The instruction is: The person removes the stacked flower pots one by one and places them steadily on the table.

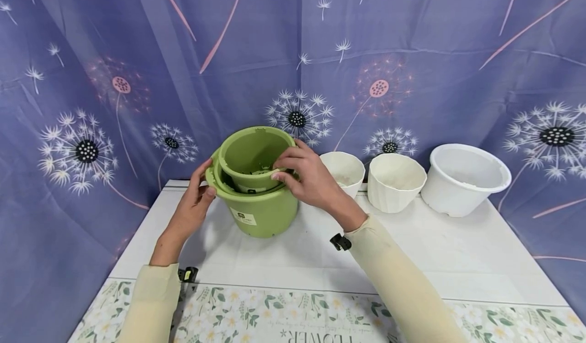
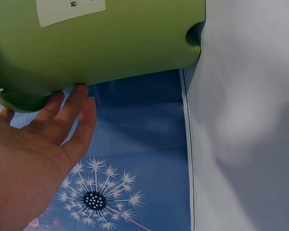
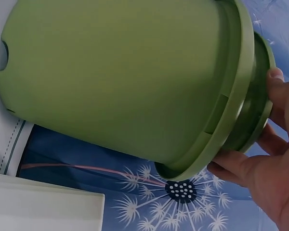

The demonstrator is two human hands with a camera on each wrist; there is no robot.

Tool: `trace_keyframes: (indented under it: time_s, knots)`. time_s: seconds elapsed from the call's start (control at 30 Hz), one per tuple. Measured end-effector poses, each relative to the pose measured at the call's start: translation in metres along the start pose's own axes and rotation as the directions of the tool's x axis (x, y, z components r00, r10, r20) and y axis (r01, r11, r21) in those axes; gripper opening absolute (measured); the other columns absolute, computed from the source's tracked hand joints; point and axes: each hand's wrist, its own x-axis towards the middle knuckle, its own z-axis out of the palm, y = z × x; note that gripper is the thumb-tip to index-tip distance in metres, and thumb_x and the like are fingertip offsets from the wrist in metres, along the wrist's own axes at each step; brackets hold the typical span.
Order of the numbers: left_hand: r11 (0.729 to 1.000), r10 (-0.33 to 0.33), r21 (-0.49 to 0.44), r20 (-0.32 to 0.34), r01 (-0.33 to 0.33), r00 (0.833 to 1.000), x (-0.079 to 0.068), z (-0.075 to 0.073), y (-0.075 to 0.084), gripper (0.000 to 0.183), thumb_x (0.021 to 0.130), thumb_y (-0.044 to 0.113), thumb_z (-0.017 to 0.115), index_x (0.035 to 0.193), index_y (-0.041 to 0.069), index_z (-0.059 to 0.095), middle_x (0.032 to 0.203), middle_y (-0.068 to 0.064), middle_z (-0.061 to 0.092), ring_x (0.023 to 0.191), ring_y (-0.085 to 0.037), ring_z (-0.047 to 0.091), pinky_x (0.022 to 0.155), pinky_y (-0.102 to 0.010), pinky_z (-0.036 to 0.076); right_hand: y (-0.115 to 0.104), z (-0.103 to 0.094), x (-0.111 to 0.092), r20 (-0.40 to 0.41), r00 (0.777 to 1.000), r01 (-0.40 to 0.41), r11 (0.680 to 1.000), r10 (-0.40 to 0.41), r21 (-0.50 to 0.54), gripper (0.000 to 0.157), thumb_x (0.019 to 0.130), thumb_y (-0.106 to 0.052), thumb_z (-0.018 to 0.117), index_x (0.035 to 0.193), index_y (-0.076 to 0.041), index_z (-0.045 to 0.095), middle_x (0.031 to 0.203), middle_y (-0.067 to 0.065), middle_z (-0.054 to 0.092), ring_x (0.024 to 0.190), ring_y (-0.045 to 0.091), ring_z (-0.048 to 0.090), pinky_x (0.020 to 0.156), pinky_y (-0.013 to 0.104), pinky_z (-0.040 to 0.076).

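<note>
A small green flowerpot [image 1: 257, 154] sits tilted inside a larger green flowerpot [image 1: 270, 216], its rim standing above the larger one's. My right hand [image 1: 311, 175] pinches the small pot's right rim, with fingers over the inside and the thumb at the outer front. In the right wrist view, the small pot's rim [image 3: 262, 103] shows between the thumb and fingers. My left hand [image 1: 192, 205] touches the larger pot's left side at the rim. Its fairly straight fingertips [image 2: 79, 91] rest on the outer wall in the left wrist view. Small dark bits lie inside the small pot.
Two white fluted pots [image 1: 345, 170] [image 1: 397, 193] and a larger white round pot [image 1: 450, 195] stand in a row at the right. A white cloth [image 1: 274, 261] with a floral front band covers the table. Behind hangs a purple dandelion curtain [image 1: 256, 68].
</note>
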Motion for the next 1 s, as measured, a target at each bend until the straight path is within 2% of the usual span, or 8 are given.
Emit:
trace_keyframes:
  time_s: [0.2, 0.43, 0.67, 1.0]
  knots:
    - [1.0, -0.01, -0.007, 0.009, 0.01, 1.0, 0.0, 0.0, 0.001, 0.065, 0.117, 0.024, 0.043, 0.171, 0.039, 0.01, 0.161, -0.012, 0.036, 0.128, -0.027, 0.055, 0.102, -0.024, 0.044, -0.003, -0.004, 0.002, -0.041, 0.999, -0.007, 1.0, 0.007, 0.007, 0.013, 0.095, -0.013, 0.081, 0.1, -0.001, 0.082, 0.103, 0.01, 0.075, 0.105, 0.027, 0.071, 0.129, 0.048, 0.023]
    - [1.0, 0.0, -0.002, 0.012, 0.0, 1.0, -0.001, 0.0, 0.002, 0.065, 0.117, 0.021, 0.042, 0.172, 0.036, 0.009, 0.163, -0.014, 0.035, 0.13, -0.034, 0.055, 0.103, -0.026, 0.044, -0.005, -0.01, 0.006, -0.077, 0.997, 0.003, 1.0, -0.002, 0.007, 0.012, 0.094, -0.012, 0.081, 0.099, -0.001, 0.082, 0.101, 0.011, 0.075, 0.103, 0.027, 0.072, 0.128, 0.047, 0.024]
    - [1.0, -0.001, -0.014, 0.01, 0.001, 1.0, -0.001, 0.001, 0.003, 0.066, 0.117, 0.02, 0.042, 0.172, 0.036, 0.01, 0.161, -0.014, 0.037, 0.128, -0.033, 0.055, 0.101, -0.021, 0.043, -0.006, -0.016, 0.01, -0.116, 0.993, 0.002, 1.0, 0.001, 0.029, 0.011, 0.094, -0.011, 0.082, 0.098, -0.001, 0.082, 0.1, 0.011, 0.075, 0.101, 0.026, 0.072, 0.127, 0.046, 0.026]
    - [1.0, 0.007, -0.005, 0.001, -0.007, 1.0, 0.0, 0.001, 0.001, 0.066, 0.117, 0.019, 0.042, 0.172, 0.035, 0.01, 0.157, -0.015, 0.039, 0.124, -0.029, 0.056, 0.099, -0.021, 0.044, -0.009, -0.025, 0.016, -0.173, 0.985, 0.005, 0.998, 0.006, 0.063, 0.011, 0.094, -0.01, 0.082, 0.098, 0.0, 0.082, 0.1, 0.012, 0.076, 0.099, 0.026, 0.072, 0.127, 0.044, 0.029]
